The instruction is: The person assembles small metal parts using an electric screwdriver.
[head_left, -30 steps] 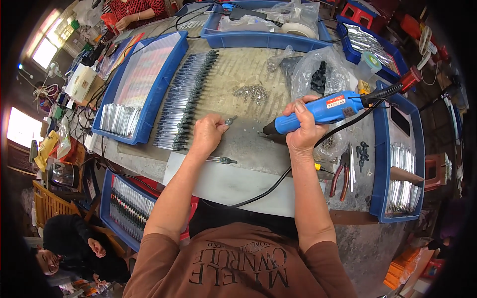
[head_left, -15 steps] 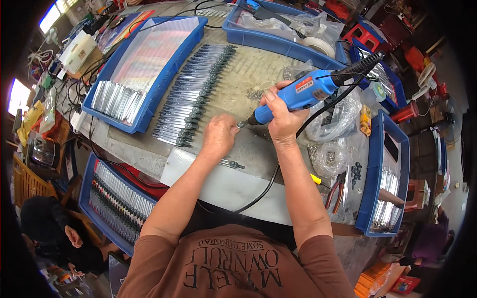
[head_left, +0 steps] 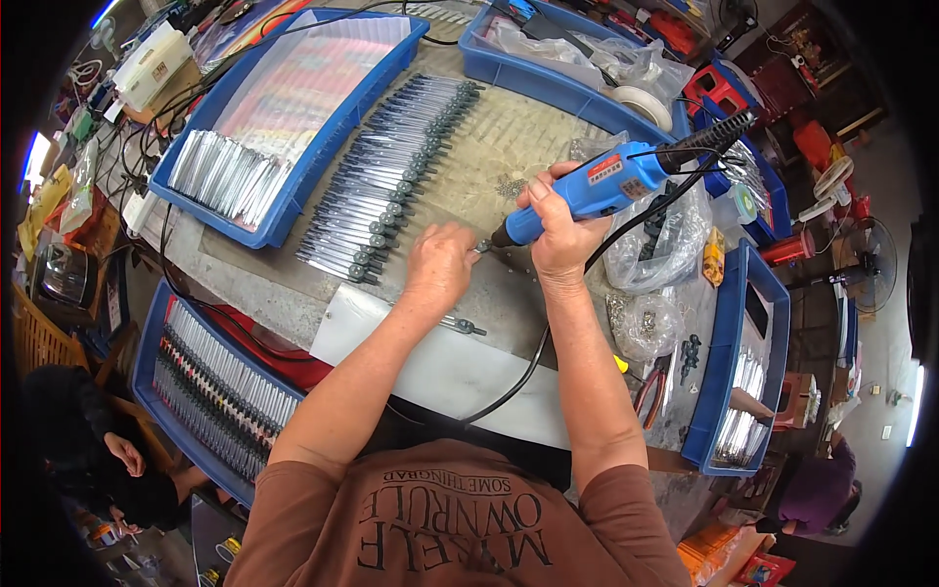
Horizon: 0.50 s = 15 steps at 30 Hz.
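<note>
My right hand [head_left: 562, 230] is wrapped round a blue electric screwdriver [head_left: 592, 191], held tilted with its dark nose pointing down to the left. At that nose is a small grey metal piece [head_left: 481, 247], pinched in the fingers of my left hand [head_left: 440, 262]; most of it is hidden by the hand. Left of my hands, a long row of slim silver rods with dark grey heads [head_left: 386, 181] lies side by side on the bench. A similar single rod [head_left: 460, 326] rests by the white sheet [head_left: 440, 364], below my left wrist.
Small loose screws [head_left: 509, 184] lie beyond my hands. Blue trays stand at the back left [head_left: 284, 220], far side [head_left: 548, 83], right [head_left: 699, 430] and lower left [head_left: 147, 367]. Plastic bags [head_left: 646, 328], red-handled pliers [head_left: 649, 396] and a black cable [head_left: 528, 377] are close to my right arm.
The whole view has shifted slightly. My hands keep nearly the same pose, with the screwdriver's nose still at the small metal piece.
</note>
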{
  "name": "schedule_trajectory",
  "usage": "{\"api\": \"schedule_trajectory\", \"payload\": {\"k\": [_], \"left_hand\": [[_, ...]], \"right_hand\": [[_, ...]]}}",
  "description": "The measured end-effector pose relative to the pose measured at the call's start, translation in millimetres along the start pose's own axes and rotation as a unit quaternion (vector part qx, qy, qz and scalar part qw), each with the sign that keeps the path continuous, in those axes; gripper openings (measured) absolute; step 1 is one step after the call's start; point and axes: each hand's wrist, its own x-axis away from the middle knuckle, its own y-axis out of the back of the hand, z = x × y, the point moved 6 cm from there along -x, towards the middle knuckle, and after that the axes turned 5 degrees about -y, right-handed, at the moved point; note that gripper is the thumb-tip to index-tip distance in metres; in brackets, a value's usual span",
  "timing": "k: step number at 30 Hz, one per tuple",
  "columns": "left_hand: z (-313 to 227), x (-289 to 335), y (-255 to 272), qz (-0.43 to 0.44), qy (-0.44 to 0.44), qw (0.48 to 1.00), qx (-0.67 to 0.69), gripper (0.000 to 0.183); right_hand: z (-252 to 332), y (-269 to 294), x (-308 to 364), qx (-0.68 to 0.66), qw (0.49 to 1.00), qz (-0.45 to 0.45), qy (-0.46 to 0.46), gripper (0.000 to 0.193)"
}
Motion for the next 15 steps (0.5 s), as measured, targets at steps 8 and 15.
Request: {"api": "schedule_trajectory", "payload": {"k": [8, 15], "left_hand": [[0.7, 0.4, -2.4, 0.01, 0.004, 1.0, 0.008, 0.013], [-0.3, -2.0, -2.8, 0.008, 0.003, 1.0, 0.008, 0.011]], "right_hand": [[-1.7, -5.6, -1.4, 0.042, 0.999, 0.017, -0.005, 0.028], [-12.4, -18.9, -8.5, 0.168, 0.985, 0.027, 0.032, 0.019]]}}
